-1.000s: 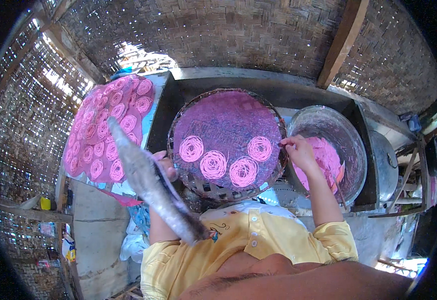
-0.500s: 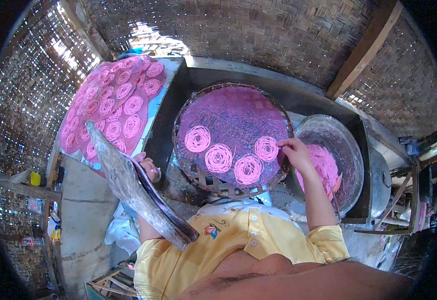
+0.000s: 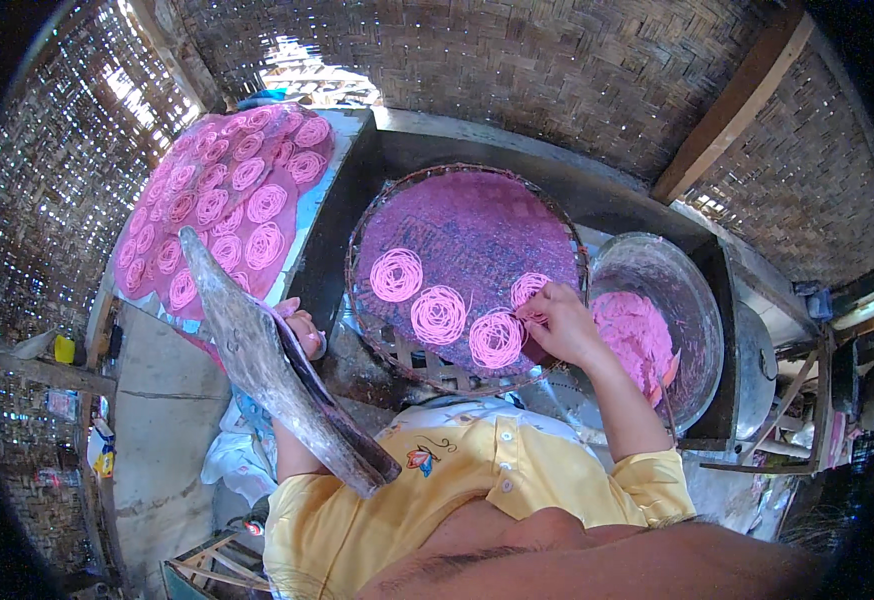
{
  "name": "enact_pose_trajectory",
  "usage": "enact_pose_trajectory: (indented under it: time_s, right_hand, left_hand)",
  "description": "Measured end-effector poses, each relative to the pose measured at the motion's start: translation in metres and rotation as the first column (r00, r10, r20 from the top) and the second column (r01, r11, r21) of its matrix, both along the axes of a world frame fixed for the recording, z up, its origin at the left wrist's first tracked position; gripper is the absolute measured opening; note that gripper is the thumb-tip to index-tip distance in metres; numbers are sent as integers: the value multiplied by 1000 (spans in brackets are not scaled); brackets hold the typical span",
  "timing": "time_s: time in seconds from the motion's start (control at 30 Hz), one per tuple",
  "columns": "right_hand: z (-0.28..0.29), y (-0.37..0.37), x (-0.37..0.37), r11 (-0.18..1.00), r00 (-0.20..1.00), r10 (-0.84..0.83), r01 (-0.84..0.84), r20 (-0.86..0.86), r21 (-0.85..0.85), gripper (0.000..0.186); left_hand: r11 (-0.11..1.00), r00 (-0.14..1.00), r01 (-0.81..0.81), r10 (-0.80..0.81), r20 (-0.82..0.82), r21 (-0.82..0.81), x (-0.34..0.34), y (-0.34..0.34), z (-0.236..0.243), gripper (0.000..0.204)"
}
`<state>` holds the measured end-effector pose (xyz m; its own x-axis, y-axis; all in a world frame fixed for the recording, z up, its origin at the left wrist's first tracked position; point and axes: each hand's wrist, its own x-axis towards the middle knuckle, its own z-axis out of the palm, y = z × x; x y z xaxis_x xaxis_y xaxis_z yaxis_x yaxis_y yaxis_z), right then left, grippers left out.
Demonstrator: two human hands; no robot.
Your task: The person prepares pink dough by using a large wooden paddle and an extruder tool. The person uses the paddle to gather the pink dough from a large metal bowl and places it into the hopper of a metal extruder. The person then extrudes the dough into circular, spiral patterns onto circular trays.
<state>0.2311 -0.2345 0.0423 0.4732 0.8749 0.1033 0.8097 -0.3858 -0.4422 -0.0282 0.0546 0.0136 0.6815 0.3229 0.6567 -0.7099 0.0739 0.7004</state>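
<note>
My left hand [image 3: 300, 329] grips a long, weathered wooden tool [image 3: 267, 356] with a split along it, held slanting left of the round woven tray [image 3: 472, 210] with its purple mesh lining. On the tray lie several coils of pink strands [image 3: 397, 275]. My right hand [image 3: 559, 318] is bent with fingertips pinched at the strands at the tray's lower right, between two coils; what they hold is hidden. To the right, a large metal bowl [image 3: 695, 300] holds a lump of pink paste [image 3: 629, 335].
At the left, pink sheets with many coils [image 3: 257, 205] cover a pale board. A dark trough [image 3: 597, 170] surrounds the tray and bowl. Behind the bowl is a metal lid [image 3: 757, 375]. Woven walls [image 3: 457, 70] and wooden posts [image 3: 725, 100] enclose the space.
My right hand has moved from the tray's right rim leftward onto the coils, fingers now bent down. The wooden tool shifted left in the view early on and is raised slightly.
</note>
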Motion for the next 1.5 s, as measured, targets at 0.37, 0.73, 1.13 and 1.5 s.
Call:
enact_pose_trajectory:
  time_s: [0.37, 0.73, 1.13, 1.5]
  right_hand:
    - [-10, 18, 0, 1000, 997, 23, -22, 77, -15, 17]
    - [10, 7, 0, 998, 1000, 9, -8, 7, -62, 12]
    - [0, 14, -3, 989, 978, 63, -35, 198, -144, 14]
    - [5, 20, 4, 999, 995, 37, -35, 96, -22, 13]
  left_hand:
    - [931, 941, -339, 339, 23, 136, 12, -17, 13, 30]
    - [977, 976, -210, 207, -65, -30, 9, -14, 0, 41]
    - [976, 994, 103, -107, -13, -191, 10, 1, -13, 65]
    - [944, 944, 329, -328, 38, -17, 11, 27, -30, 71]
